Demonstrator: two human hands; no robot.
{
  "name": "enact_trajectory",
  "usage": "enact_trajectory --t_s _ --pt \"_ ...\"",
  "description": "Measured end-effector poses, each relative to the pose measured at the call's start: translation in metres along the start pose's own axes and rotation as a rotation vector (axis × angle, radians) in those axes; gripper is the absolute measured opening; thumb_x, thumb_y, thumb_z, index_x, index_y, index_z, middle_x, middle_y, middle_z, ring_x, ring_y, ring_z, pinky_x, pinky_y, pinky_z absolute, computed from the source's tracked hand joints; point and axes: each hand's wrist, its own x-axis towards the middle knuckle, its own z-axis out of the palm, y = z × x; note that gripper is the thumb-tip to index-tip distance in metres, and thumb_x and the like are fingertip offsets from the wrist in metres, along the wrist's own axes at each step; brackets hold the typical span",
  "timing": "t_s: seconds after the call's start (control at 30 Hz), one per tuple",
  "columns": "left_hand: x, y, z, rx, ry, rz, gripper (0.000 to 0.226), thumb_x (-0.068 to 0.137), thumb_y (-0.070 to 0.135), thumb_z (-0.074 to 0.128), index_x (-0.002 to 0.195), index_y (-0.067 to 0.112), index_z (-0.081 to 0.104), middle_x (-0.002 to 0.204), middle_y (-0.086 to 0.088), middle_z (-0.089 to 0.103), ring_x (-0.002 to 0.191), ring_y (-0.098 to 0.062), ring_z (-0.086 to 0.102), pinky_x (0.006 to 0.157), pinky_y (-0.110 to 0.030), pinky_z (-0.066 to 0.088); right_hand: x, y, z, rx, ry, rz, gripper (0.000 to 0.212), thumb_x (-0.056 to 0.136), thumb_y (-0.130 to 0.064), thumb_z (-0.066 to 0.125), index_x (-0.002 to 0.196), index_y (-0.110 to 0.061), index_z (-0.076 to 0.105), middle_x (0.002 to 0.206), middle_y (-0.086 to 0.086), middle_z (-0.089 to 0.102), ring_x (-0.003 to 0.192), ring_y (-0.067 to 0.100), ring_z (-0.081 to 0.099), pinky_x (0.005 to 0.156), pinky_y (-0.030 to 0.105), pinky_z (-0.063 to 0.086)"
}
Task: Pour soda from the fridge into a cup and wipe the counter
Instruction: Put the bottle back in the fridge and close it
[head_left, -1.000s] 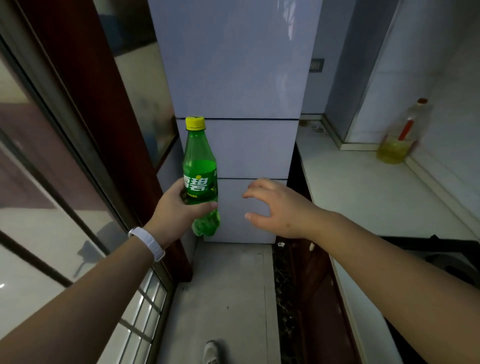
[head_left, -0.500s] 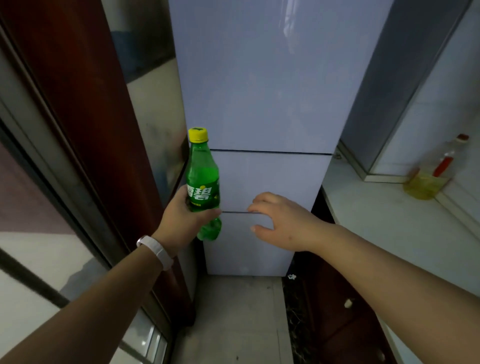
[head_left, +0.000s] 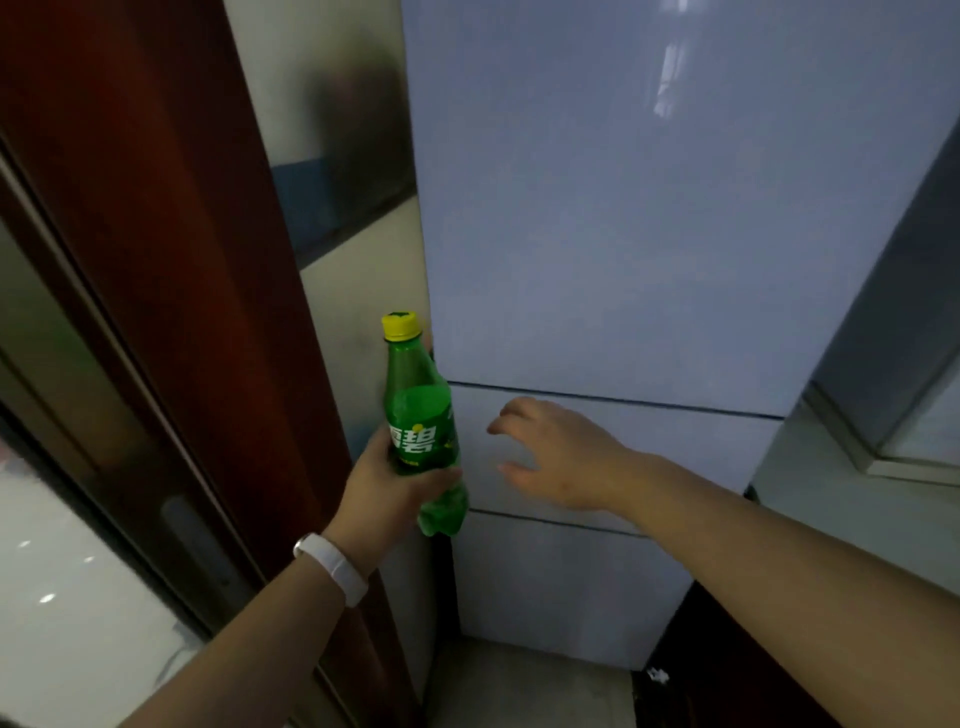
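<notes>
My left hand (head_left: 387, 483) is wrapped around the lower half of the soda bottle (head_left: 422, 426), thumb across the front just under the label, and I hold it upright so nothing shakes up or leaks at the yellow cap (head_left: 400, 326), which is on. A white band (head_left: 332, 566) sits on that wrist. The bottle hangs in the air in front of the fridge's left edge, out of the way of the doors.

Just to the right of the bottle, my right hand (head_left: 558, 454) is free and holds nothing, fingers (head_left: 511, 410) spread and curled toward the middle drawer front of the fridge (head_left: 623, 208). All the fridge's doors look closed. I judge this hand is either pushing the front shut or coming off it. Farther right, beyond the fridge, a bit of the table (head_left: 852, 499) shows; no cup is in view, so pouring and wiping are not yet done.
</notes>
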Motion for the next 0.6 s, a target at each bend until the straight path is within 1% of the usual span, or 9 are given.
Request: enact_trajectory --t_s 0.1,0.2,0.3,0.4,0.47,0.5,0.57,0.6 --pt "0.017 0.007 0.000 0.035 0.030 -0.007 0.061 0.053 0.019 0.085 0.110 0.011 0.064 0.098 -0.007 0.074 0.089 -0.025 0.071 0.078 -0.040 0.058 0.042 0.016 -0.005 -0.110 0.023 -0.065 0.055 0.093 -0.045 0.050 0.140 -0.019 0.043 0.138 0.008 0.042 0.118 0.028 0.045 0.095 0.041 0.042" --pt "0.033 0.005 0.006 0.018 0.095 -0.027 0.061 0.054 0.017 0.083 0.112 0.011 0.064 0.096 -0.006 0.075 0.087 -0.023 0.072 0.070 -0.033 0.056 0.088 0.031 -0.013 -0.278 0.045 -0.144 0.050 0.093 -0.042 0.047 0.137 -0.018 0.043 0.138 0.010 0.041 0.118 0.030 0.042 0.095 0.042 0.038" --pt "0.039 -0.003 0.014 0.019 0.143 -0.061 0.060 0.054 0.017 0.084 0.111 0.014 0.065 0.095 -0.002 0.075 0.086 -0.019 0.072 0.065 -0.026 0.055 0.133 0.042 -0.020 -0.482 0.056 -0.233 0.045 0.094 -0.033 0.044 0.134 -0.014 0.043 0.141 0.014 0.038 0.122 0.031 0.039 0.098 0.042 0.033" --pt "0.043 -0.010 0.013 0.019 0.198 -0.085 0.059 0.054 0.014 0.087 0.109 0.018 0.064 0.095 0.001 0.075 0.085 -0.016 0.072 0.067 -0.025 0.055 0.169 0.047 -0.025 -0.677 0.082 -0.320 0.041 0.093 -0.027 0.043 0.132 -0.014 0.046 0.141 0.014 0.039 0.125 0.031 0.037 0.106 0.047 0.024" --pt "0.047 -0.013 0.010 0.007 0.235 -0.114 0.058 0.057 0.008 0.088 0.108 0.020 0.063 0.095 0.002 0.075 0.084 -0.014 0.072 0.064 -0.020 0.055 0.188 0.047 -0.028 -0.765 0.076 -0.372 0.041 0.093 -0.026 0.043 0.132 -0.015 0.046 0.140 0.013 0.039 0.128 0.031 0.034 0.111 0.052 0.017" --pt "0.049 -0.014 0.010 0.003 0.251 -0.122 0.058 0.057 0.007 0.088 0.108 0.021 0.063 0.094 0.002 0.075 0.084 -0.013 0.072 0.064 -0.020 0.055 0.196 0.047 -0.029 -0.801 0.071 -0.392 0.041 0.094 -0.025 0.042 0.133 -0.015 0.047 0.140 0.013 0.039 0.130 0.032 0.032 0.112 0.054 0.014" --pt "0.056 -0.014 0.011 -0.014 0.274 -0.133 0.056 0.056 0.008 0.086 0.106 0.022 0.064 0.093 0.002 0.075 0.083 -0.014 0.072 0.066 -0.025 0.055 0.212 0.047 -0.031 -0.887 0.067 -0.414 0.040 0.094 -0.025 0.042 0.132 -0.015 0.049 0.141 0.014 0.039 0.132 0.034 0.030 0.113 0.058 0.010" --pt "0.059 -0.015 0.013 -0.024 0.281 -0.143 0.054 0.058 0.005 0.086 0.105 0.022 0.064 0.091 0.001 0.075 0.083 -0.015 0.072 0.066 -0.026 0.054 0.219 0.047 -0.033 -0.934 0.064 -0.420 0.040 0.094 -0.026 0.042 0.132 -0.016 0.050 0.141 0.014 0.039 0.132 0.035 0.029 0.113 0.059 0.009"
